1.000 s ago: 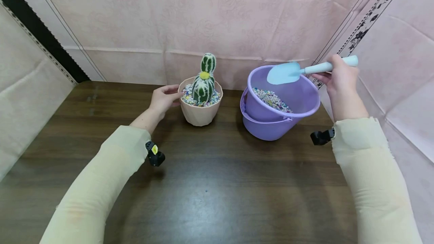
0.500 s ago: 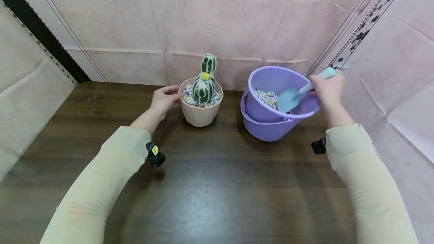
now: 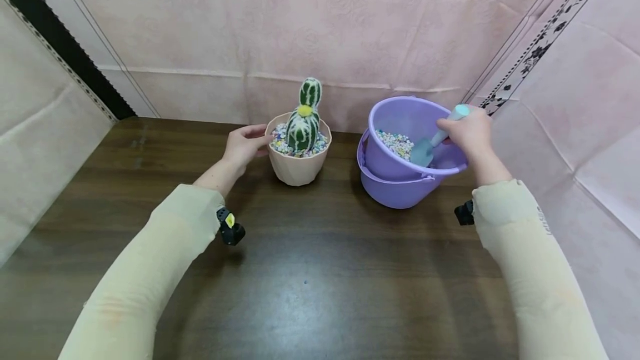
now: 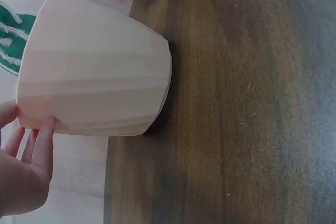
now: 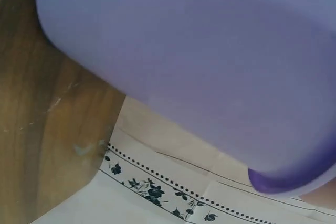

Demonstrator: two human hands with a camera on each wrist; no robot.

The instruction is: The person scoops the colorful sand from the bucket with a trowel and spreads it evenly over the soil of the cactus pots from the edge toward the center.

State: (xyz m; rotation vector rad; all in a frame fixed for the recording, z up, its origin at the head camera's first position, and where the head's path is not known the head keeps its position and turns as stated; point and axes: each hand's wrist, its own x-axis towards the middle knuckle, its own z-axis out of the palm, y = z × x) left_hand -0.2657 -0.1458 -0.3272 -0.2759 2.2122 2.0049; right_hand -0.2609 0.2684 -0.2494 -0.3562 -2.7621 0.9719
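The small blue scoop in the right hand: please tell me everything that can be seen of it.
The small light blue plastic scoop has a rounded blade and a paler straight handle. The right hand grips the handle near its middle, so the handle end sticks up above the fingers. The scoop tilts down to the left, with its blade inside the lilac plastic bucket, at the edge of the mixed coloured gravel there. The blade looks bare on its visible face.

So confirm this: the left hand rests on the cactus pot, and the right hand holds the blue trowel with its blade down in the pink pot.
Not quite. The left hand does rest on the cactus pot, but the right hand holds the blue trowel with its blade down in the purple bucket, among the coloured gravel, not in the pink pot. The head view shows it.
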